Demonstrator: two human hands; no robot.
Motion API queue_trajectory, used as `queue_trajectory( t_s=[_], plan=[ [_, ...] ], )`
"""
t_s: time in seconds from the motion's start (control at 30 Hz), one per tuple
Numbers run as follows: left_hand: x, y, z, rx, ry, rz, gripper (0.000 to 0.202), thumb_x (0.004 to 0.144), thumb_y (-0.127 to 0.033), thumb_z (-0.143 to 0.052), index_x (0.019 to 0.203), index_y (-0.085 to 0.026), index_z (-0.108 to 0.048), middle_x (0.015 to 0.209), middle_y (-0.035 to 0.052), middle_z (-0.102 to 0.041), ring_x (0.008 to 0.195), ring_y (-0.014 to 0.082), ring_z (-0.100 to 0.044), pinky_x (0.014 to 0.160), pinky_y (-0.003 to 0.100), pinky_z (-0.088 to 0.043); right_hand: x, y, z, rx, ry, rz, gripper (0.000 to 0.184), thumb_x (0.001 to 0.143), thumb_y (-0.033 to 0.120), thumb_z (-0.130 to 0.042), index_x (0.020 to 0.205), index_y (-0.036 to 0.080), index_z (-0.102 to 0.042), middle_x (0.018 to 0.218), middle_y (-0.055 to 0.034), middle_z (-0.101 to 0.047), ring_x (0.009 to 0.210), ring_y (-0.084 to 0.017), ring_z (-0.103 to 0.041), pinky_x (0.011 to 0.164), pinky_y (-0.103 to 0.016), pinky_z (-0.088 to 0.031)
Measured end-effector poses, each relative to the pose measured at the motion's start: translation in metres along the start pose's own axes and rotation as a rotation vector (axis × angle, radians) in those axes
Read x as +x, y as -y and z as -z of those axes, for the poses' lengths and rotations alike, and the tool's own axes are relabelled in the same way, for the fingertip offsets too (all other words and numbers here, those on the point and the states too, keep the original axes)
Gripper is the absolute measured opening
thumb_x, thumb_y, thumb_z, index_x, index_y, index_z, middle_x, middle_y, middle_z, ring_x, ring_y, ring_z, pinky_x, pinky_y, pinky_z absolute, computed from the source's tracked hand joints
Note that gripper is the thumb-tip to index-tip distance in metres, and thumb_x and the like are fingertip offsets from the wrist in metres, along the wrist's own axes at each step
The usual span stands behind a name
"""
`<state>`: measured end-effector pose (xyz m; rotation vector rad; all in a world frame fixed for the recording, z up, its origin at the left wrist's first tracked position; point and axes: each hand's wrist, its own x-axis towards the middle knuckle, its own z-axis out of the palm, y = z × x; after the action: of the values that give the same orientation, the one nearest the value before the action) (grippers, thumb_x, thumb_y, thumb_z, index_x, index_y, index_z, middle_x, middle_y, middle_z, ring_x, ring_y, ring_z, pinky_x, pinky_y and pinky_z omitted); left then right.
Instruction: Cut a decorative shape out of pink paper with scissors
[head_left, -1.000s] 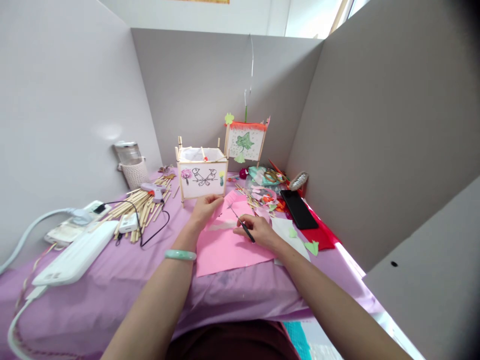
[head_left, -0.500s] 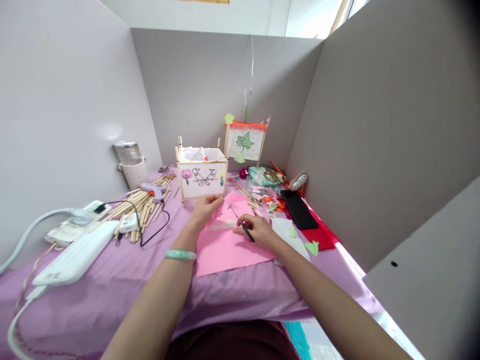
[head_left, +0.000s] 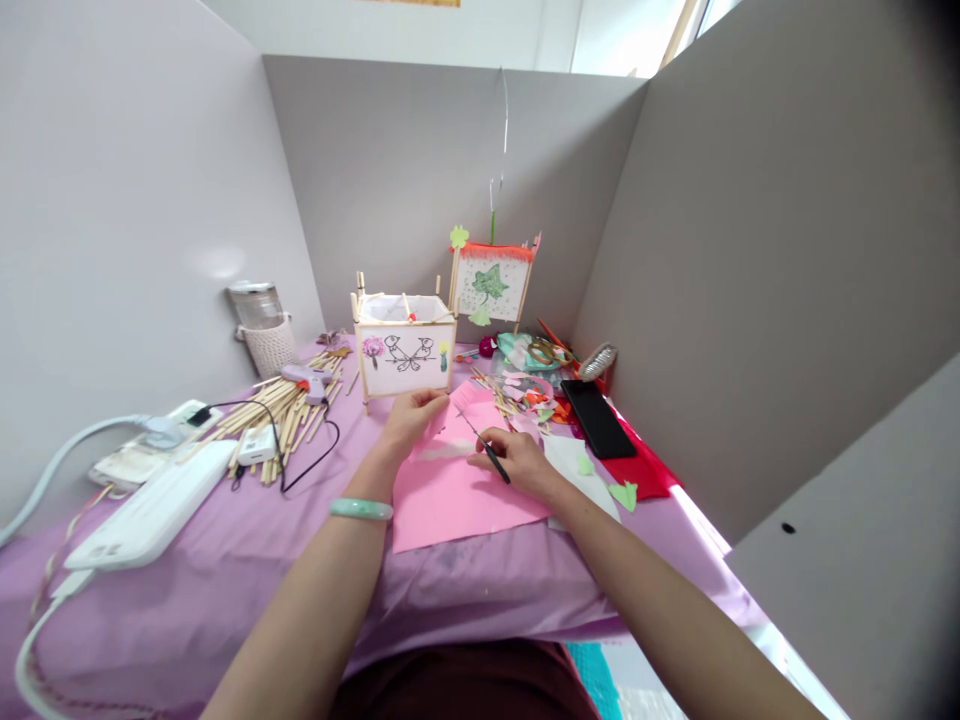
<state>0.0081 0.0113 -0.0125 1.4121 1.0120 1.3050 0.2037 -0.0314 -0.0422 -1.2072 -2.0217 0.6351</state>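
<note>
My left hand (head_left: 414, 420), a pale green bangle on its wrist, pinches the edge of a piece of pink paper (head_left: 429, 443). Black-handled scissors (head_left: 491, 457) are in my right hand (head_left: 516, 462), their blades pointing up and left toward the paper by my left fingertips. Beneath both hands lies a larger pink sheet (head_left: 465, 510), flat on the purple cloth. Just behind my left hand stands a white paper lantern (head_left: 401, 360) framed with wooden sticks, with two birds drawn on its front.
A glue gun (head_left: 307, 380) rests on a pile of wooden sticks (head_left: 281, 420) at left, near a white power strip (head_left: 154, 505). A second lantern (head_left: 491, 285) hangs behind. On the right are a black phone (head_left: 598, 418), red felt (head_left: 645, 470) and paper scraps (head_left: 624, 494). Grey partitions enclose the table.
The scissors have shifted very slightly in my right hand near the paper. My left hand keeps its place, and everything else looks the same.
</note>
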Motion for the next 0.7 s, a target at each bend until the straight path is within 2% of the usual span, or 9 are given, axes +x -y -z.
queue_trajectory(
  t_s=[0.13, 0.33, 0.7],
  plan=[
    [0.0003, 0.0005, 0.0002, -0.007, -0.001, 0.001, 0.030, 0.061, -0.041, -0.071, 0.067, -0.013, -0.065, 0.055, -0.0006, -0.057, 0.051, 0.0107, -0.048, 0.050, 0.022, -0.035, -0.0003, 0.0003, 0.0001, -0.005, -0.005, 0.001, 0.030, 0.074, 0.051, -0.063, 0.075, 0.021, -0.061, 0.053, 0.0047, -0.044, 0.052, -0.011, -0.040, 0.049, -0.021, -0.027],
    [0.0007, 0.0037, 0.0007, 0.000, 0.059, -0.007, 0.029, 0.063, -0.041, -0.070, 0.068, -0.013, -0.065, 0.056, -0.0003, -0.057, 0.052, 0.0105, -0.048, 0.050, 0.021, -0.035, -0.0001, -0.0002, -0.0006, -0.016, -0.010, 0.000, 0.030, 0.074, 0.051, -0.063, 0.078, 0.021, -0.062, 0.053, 0.0044, -0.046, 0.053, -0.011, -0.042, 0.050, -0.021, -0.028],
    [0.0013, 0.0050, 0.0010, 0.007, 0.057, -0.001, 0.029, 0.064, -0.041, -0.069, 0.069, -0.013, -0.065, 0.057, 0.0001, -0.057, 0.052, 0.0109, -0.048, 0.050, 0.022, -0.034, -0.0003, 0.0005, 0.0005, -0.023, -0.015, 0.021, 0.030, 0.075, 0.050, -0.063, 0.075, 0.020, -0.062, 0.053, 0.0044, -0.045, 0.053, -0.011, -0.041, 0.049, -0.020, -0.027]
  ],
)
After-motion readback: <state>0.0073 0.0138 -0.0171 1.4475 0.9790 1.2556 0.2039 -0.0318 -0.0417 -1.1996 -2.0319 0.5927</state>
